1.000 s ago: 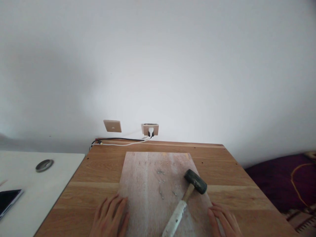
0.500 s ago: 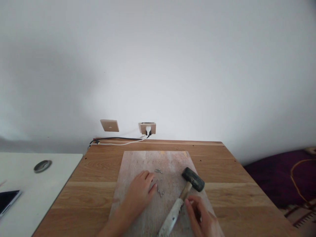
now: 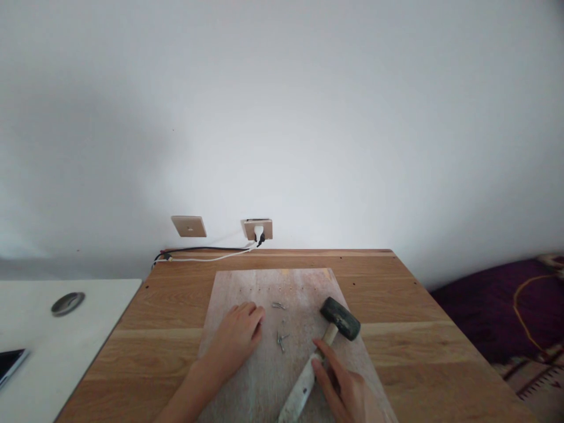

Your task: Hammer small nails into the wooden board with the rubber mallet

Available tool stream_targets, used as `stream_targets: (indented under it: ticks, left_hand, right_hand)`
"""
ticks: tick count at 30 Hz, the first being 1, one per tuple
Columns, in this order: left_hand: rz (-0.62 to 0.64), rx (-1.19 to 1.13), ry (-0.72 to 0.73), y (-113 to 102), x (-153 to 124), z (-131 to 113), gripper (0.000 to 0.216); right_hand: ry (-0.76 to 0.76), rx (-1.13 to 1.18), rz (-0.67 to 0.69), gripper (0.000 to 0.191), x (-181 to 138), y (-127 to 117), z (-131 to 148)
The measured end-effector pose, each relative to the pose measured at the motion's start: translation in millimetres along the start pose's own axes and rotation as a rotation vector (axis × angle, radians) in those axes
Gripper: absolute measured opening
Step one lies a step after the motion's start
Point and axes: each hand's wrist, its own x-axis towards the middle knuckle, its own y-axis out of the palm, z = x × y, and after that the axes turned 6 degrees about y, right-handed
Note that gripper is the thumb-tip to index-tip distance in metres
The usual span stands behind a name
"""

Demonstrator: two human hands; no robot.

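A pale wooden board (image 3: pixel 247 282) lies on a brown wooden table (image 3: pixel 167 305). On the board rests a mallet (image 3: pixel 324 346) with a black head and a white handle. Several small nails (image 3: pixel 280 338) lie loose on the board beside it. My left hand (image 3: pixel 235 338) lies flat on the board, fingers stretched out, just left of the nails. My right hand (image 3: pixel 341 385) reaches onto the mallet handle, fingers extended and touching it, not wrapped round it.
A white table (image 3: pixel 66 346) stands to the left with a round grey object (image 3: pixel 67 303) and a dark phone (image 3: pixel 9 364). Wall sockets (image 3: pixel 258 229) with cables (image 3: pixel 202 254) sit behind the table. A purple cloth (image 3: pixel 493 311) lies to the right.
Both hands moved from the board's near edge onto the board. The left hand went toward the nails, the right onto the mallet handle.
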Motion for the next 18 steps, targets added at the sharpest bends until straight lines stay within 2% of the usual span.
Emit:
stream_targets:
  ticks: [5,9,12,15,18]
  left_hand:
    - [0.02,0.101,0.042,-6.2,-4.6,0.6,0.033]
    - [0.025,0.227,0.097,-2.7,-3.5,-0.5,0.034]
    - [0.038,0.212,0.111,-0.4,-0.5,-1.5,0.034]
    - [-0.046,-0.044,0.101,-7.6,3.9,-10.4,0.033]
    - [-0.215,-0.546,0.199,-33.6,5.0,-33.4,0.029]
  right_hand:
    - [0.012,0.049,0.07,0.055,12.7,-8.0,12.4]
    - [0.088,0.14,0.137,0.041,13.9,-20.4,13.8]
    - [0.151,0.224,0.064,0.038,6.6,-25.3,2.2]
    - [0.139,0.248,0.061,0.037,2.4,-27.5,-10.7]
    - [0.117,0.211,0.116,0.037,5.4,-27.3,-13.8]
